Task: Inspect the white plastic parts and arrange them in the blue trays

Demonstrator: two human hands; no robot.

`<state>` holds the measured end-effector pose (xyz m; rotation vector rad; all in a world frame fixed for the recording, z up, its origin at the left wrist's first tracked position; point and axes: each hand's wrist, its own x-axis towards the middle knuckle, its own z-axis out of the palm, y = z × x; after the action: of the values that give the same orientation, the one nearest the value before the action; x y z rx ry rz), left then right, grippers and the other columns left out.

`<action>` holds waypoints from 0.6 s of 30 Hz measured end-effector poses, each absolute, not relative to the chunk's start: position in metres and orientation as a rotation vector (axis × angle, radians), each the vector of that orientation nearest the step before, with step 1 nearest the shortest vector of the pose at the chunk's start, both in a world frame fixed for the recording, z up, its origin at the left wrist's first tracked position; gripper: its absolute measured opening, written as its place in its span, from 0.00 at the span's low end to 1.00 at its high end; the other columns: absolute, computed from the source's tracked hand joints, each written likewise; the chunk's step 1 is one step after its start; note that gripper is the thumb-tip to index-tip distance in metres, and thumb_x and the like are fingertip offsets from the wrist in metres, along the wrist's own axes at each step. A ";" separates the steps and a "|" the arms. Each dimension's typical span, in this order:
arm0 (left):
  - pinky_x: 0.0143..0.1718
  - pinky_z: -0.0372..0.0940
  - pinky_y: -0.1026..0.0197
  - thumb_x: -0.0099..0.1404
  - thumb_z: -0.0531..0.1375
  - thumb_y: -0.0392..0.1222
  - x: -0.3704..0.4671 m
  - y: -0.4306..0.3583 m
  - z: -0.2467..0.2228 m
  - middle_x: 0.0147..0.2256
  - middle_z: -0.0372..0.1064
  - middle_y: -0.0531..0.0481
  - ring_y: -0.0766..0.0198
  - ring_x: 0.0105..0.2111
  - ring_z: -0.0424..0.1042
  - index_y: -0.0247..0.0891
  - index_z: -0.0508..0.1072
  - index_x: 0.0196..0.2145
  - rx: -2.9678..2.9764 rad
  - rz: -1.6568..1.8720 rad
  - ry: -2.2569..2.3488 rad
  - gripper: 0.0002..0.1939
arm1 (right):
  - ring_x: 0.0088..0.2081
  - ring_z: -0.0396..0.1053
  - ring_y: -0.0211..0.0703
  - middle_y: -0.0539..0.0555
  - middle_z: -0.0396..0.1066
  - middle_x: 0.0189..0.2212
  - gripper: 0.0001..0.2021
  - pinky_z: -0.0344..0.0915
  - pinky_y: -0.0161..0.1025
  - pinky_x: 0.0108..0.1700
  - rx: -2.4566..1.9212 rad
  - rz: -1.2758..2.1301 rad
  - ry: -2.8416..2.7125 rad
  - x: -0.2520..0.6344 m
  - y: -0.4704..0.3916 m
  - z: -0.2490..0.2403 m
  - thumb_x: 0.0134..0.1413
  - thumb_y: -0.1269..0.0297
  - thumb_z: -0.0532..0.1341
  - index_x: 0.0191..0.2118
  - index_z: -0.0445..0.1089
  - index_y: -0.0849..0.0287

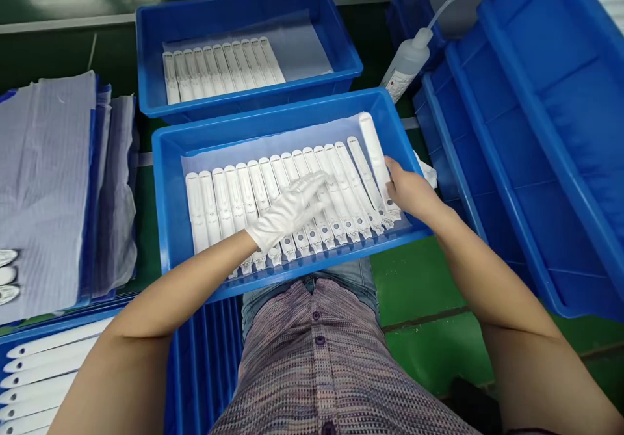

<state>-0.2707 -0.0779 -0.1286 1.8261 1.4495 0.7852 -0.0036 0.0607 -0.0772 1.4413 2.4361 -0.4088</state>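
Observation:
My right hand [413,190], bare, is closed on the side of a long white plastic strip [373,145] at the right end of a blue tray [160,194]. The strip's top end is rounded and sits higher than its neighbours. My left hand [292,209], in a white glove, lies with fingers stretched over a row of similar white strips [236,191] and hides the middle of several. Whether its fingertips touch them I cannot tell. The strips lie side by side on a pale liner sheet [214,154], their lower ends narrow, several with a dark hole.
Behind stands a second blue tray [244,2] with white strips. A squeeze bottle [407,61] leans at the right, beside stacked blue bins [541,129]. On the left are layered pale sheets [43,181] and another tray of white strips [46,370].

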 end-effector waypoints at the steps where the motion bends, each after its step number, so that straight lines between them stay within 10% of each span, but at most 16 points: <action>1: 0.75 0.43 0.39 0.77 0.50 0.60 -0.268 -0.075 -0.133 0.74 0.50 0.38 0.47 0.75 0.48 0.40 0.55 0.74 1.939 0.721 1.432 0.36 | 0.47 0.76 0.64 0.75 0.75 0.49 0.32 0.69 0.52 0.48 1.433 -0.338 2.373 0.001 0.066 -0.077 0.70 0.72 0.48 0.76 0.43 0.76; 9: 0.76 0.39 0.33 0.74 0.55 0.59 -0.191 -0.020 -0.133 0.75 0.46 0.47 0.41 0.76 0.41 0.46 0.53 0.76 2.187 0.594 1.302 0.39 | 0.52 0.74 0.61 0.76 0.73 0.55 0.29 0.68 0.53 0.53 1.312 -0.334 2.331 0.004 0.061 -0.092 0.72 0.72 0.45 0.74 0.47 0.72; 18: 0.64 0.69 0.36 0.80 0.43 0.56 -0.268 -0.146 -0.112 0.70 0.60 0.60 0.49 0.69 0.63 0.65 0.55 0.73 1.850 0.648 1.350 0.27 | 0.57 0.70 0.68 0.71 0.71 0.58 0.28 0.68 0.55 0.53 1.560 -0.008 2.642 0.019 0.064 -0.083 0.73 0.57 0.46 0.68 0.66 0.64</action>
<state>-0.2685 -0.1458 -0.1123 1.8495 1.3497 0.6482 0.0186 0.0637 -0.0826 1.5605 2.6419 -0.0075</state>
